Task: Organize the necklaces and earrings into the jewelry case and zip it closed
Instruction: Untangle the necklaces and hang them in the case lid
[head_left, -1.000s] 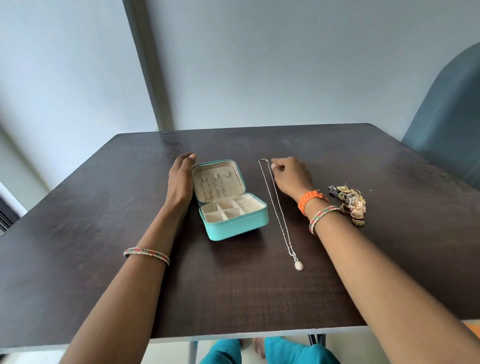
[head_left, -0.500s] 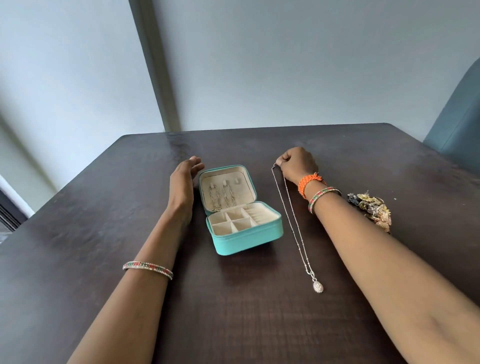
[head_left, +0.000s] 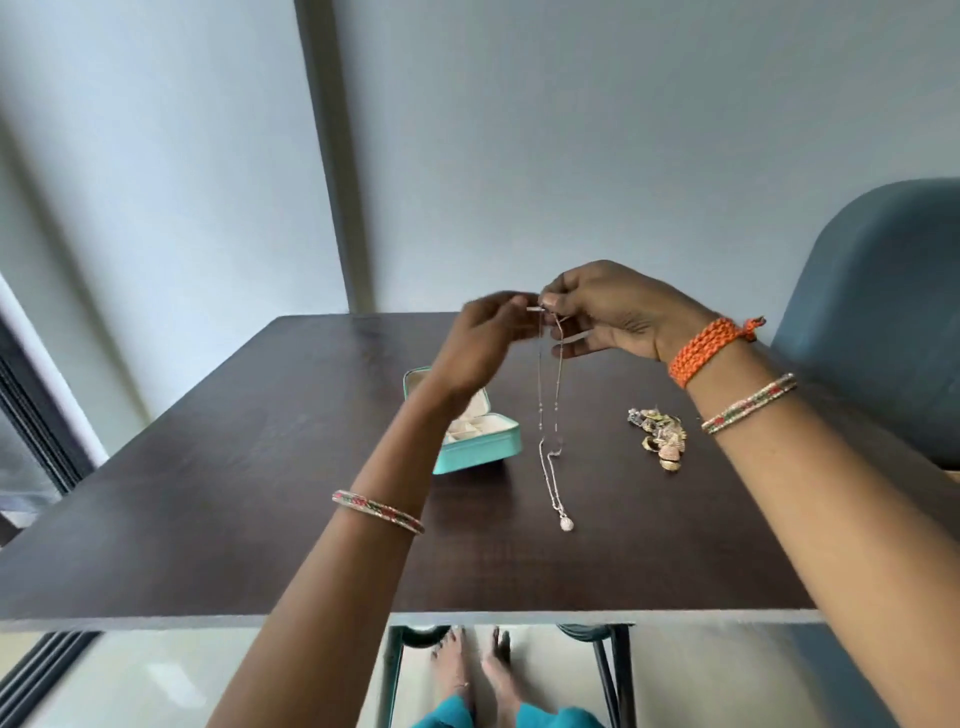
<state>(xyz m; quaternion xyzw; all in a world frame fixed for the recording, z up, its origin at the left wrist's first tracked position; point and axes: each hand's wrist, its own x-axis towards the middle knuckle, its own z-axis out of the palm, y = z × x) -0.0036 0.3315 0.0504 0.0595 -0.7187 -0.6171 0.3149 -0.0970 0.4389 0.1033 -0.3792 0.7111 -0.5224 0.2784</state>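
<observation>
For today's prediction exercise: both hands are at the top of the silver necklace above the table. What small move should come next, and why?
Probably carry the necklace left, over the open jewelry case. The right hand pinches its top end and the left hand meets it there, while the pendant seems to rest on the table, beside the case rather than in it.

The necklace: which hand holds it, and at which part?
The right hand pinches the necklace at the chain's top end; the left hand reaches there, blurred.
</observation>
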